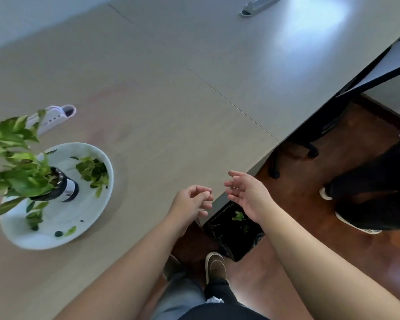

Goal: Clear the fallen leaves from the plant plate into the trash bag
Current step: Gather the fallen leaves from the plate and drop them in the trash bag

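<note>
Both forearms extend forward over the table [194, 88] edge. Left hand [192, 202]: fingers loosely curled, holding nothing visible. Right hand [247, 195]: fingers spread and relaxed, empty, positioned above the black trash bag [233, 236] on the floor, which contains a few leaves. Fallen leaves [92, 172] lie on the white plate [56, 236] around the potted plant [21, 176], well left of both hands.

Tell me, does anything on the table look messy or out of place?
Yes. Loose green leaves lie scattered on the white plate around the potted plant, heaped most on the plate's right side. Nothing else stands out.
</note>
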`<control>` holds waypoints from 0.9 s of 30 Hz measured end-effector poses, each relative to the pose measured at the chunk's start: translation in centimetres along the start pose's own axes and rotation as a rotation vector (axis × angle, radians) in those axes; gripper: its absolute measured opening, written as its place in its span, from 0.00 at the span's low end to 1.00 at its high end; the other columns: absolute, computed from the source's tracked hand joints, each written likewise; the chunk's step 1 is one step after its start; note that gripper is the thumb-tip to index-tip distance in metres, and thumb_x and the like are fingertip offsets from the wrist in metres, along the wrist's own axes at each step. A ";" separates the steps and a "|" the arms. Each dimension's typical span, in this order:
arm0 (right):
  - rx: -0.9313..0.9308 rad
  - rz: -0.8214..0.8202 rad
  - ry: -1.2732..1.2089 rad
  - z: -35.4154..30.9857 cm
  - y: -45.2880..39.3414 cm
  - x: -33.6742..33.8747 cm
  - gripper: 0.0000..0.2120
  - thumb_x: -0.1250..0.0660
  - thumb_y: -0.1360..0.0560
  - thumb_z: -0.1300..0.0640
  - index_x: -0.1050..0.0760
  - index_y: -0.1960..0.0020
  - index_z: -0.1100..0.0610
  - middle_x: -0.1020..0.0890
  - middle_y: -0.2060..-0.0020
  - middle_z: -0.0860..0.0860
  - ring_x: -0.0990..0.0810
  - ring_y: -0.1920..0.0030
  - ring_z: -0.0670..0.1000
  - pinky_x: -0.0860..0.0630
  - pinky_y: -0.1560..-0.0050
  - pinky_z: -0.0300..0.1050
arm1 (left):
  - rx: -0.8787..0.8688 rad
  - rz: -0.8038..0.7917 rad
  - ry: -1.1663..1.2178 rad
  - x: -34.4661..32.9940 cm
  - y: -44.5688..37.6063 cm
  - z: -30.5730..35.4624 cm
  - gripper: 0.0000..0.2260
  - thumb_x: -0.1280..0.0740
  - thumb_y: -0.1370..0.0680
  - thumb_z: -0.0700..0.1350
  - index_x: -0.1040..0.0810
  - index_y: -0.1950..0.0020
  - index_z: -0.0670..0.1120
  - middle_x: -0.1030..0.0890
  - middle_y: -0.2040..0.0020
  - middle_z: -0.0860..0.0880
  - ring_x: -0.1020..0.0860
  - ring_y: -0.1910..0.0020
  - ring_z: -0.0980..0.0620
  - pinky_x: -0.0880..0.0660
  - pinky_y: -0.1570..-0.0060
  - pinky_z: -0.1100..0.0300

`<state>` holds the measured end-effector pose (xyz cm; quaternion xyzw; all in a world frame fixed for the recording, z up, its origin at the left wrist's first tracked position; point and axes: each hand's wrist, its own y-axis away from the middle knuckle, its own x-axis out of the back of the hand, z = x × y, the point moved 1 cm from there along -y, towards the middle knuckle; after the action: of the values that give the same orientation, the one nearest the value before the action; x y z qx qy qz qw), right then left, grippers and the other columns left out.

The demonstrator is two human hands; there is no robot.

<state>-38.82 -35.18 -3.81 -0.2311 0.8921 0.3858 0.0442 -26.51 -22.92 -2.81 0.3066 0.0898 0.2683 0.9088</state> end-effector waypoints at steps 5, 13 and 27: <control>0.022 -0.201 0.176 -0.8 0.0 -7.8 0.10 0.40 0.22 0.65 0.22 0.45 0.60 0.19 0.61 0.56 0.21 0.62 0.54 0.23 0.59 0.45 | -0.050 0.205 0.021 7.1 2.4 0.6 0.06 0.36 0.21 0.41 0.20 0.49 0.43 0.18 0.56 0.46 0.23 0.64 0.53 0.25 0.68 0.65; 0.023 -0.405 0.679 2.7 -0.3 -18.8 0.12 0.40 0.23 0.63 0.19 0.49 0.58 0.19 0.59 0.54 0.23 0.62 0.51 0.25 0.58 0.42 | -0.057 0.561 -0.112 20.0 5.9 -1.5 0.04 0.32 0.24 0.44 0.19 0.51 0.48 0.18 0.55 0.49 0.21 0.60 0.53 0.20 0.56 0.56; 0.621 -0.644 1.899 7.9 -3.0 -33.0 0.20 0.42 0.24 0.58 0.26 0.33 0.50 0.28 0.35 0.50 0.29 0.35 0.55 0.35 0.30 0.49 | 0.208 0.664 -1.138 35.8 7.9 -6.5 0.25 0.40 0.26 0.51 0.35 0.28 0.49 0.35 0.27 0.49 0.37 0.36 0.40 0.36 0.38 0.50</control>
<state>-8.89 -18.86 -2.86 -0.6437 0.5164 -0.2298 -0.5159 -1.99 5.16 -3.15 0.4977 -0.4778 0.3201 0.6493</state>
